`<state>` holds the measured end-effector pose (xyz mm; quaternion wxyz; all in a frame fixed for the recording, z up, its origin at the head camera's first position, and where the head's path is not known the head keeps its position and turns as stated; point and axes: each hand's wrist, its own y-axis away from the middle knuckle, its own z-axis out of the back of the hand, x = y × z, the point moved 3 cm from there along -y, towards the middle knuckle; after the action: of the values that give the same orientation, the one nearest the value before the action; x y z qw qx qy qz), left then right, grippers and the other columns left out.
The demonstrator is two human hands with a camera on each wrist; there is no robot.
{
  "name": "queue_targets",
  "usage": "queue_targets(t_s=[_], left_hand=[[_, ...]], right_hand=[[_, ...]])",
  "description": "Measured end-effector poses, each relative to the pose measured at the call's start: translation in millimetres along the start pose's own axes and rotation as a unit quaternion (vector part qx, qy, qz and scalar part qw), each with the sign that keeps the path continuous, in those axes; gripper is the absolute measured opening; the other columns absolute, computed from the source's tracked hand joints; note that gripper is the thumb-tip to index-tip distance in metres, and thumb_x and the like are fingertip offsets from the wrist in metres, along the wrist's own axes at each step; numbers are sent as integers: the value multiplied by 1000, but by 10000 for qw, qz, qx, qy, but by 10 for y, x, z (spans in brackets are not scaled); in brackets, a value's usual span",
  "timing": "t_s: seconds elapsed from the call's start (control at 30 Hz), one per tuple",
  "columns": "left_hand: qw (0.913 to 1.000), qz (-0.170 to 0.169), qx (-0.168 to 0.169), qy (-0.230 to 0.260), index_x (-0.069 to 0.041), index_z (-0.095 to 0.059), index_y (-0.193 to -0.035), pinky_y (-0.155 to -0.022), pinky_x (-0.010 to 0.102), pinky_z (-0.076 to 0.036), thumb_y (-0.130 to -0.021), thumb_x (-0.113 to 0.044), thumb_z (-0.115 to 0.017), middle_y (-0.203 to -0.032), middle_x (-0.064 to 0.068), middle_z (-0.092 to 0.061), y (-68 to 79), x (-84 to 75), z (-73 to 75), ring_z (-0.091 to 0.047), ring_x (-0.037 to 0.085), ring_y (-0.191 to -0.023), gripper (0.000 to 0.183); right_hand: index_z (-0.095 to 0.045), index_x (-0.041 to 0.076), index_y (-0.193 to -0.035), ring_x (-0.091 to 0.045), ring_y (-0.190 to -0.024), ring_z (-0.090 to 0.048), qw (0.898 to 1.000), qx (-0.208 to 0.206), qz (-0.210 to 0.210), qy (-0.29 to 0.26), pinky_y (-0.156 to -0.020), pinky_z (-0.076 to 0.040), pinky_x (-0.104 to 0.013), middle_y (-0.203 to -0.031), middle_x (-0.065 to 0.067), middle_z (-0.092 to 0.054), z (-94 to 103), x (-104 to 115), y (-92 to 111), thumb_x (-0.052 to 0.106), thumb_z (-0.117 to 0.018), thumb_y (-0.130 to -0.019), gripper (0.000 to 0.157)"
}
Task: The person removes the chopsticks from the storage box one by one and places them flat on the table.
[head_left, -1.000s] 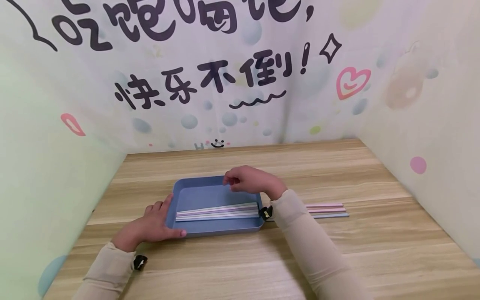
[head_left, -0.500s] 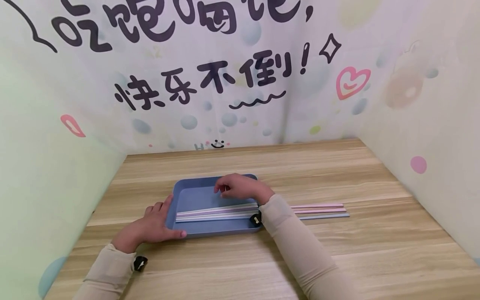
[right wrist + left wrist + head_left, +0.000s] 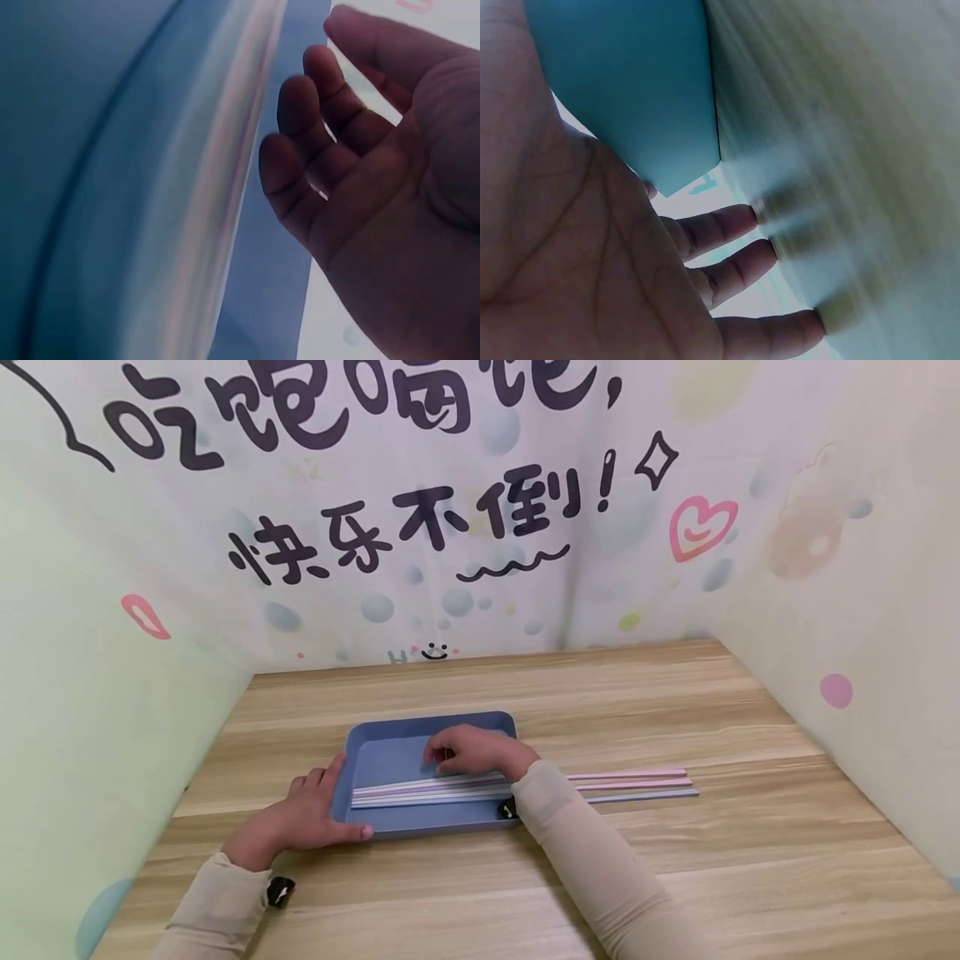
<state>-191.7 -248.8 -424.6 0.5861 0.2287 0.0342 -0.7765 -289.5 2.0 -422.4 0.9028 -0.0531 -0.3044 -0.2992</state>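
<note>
In the head view, my left hand (image 3: 300, 814) rests against the left end of a blue rectangular tray (image 3: 427, 831), thumb at the near rim and index finger along the left side. Its fingers look fairly straight in the left wrist view, beside the tray wall (image 3: 630, 82). Several long thin white and pale purple sticks (image 3: 412, 792) lie lengthwise in the tray. Over the tray and just beyond these sticks hovers my right hand (image 3: 476, 750), fingers loosely bent. Nothing shows between its fingers (image 3: 296, 105) in the right wrist view. My right forearm hides the sticks' right ends.
More thin sticks, pink (image 3: 648, 774) and pale blue (image 3: 660, 793), lie on the wooden table (image 3: 750, 860) right of the tray, partly behind the right sleeve (image 3: 592, 852). A printed cloth wall (image 3: 360, 635) stands behind the table, with side walls at left and right.
My right hand has moved left and nearer to me, coming lower over the tray beside the sticks. The left hand and the tray have stayed in place.
</note>
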Motion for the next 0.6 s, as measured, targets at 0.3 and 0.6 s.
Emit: queue_targets(t_s=[0.3, 0.6], left_hand=[[10000, -3, -7, -61, 8, -5, -153, -96, 65, -35, -75, -67, -74, -139, 42, -31, -9, 20, -10, -30, 59, -122, 128], [10000, 18, -24, -63, 9, -6, -152, -97, 64, -34, -75, -67, -74, -139, 42, -31, -16, 29, -16, -31, 59, -123, 128]], right_hand=[[-69, 17, -107, -9, -83, -53, 9998, 95, -163, -114, -75, -44, -24, -89, 6, -61, -49, -7, 13, 8, -65, -96, 15], [-69, 16, -104, -10, -83, -53, 9996, 176, -210, -75, -74, -43, -24, -89, 3, -61, -66, -20, -5, 6, -66, -95, 14]])
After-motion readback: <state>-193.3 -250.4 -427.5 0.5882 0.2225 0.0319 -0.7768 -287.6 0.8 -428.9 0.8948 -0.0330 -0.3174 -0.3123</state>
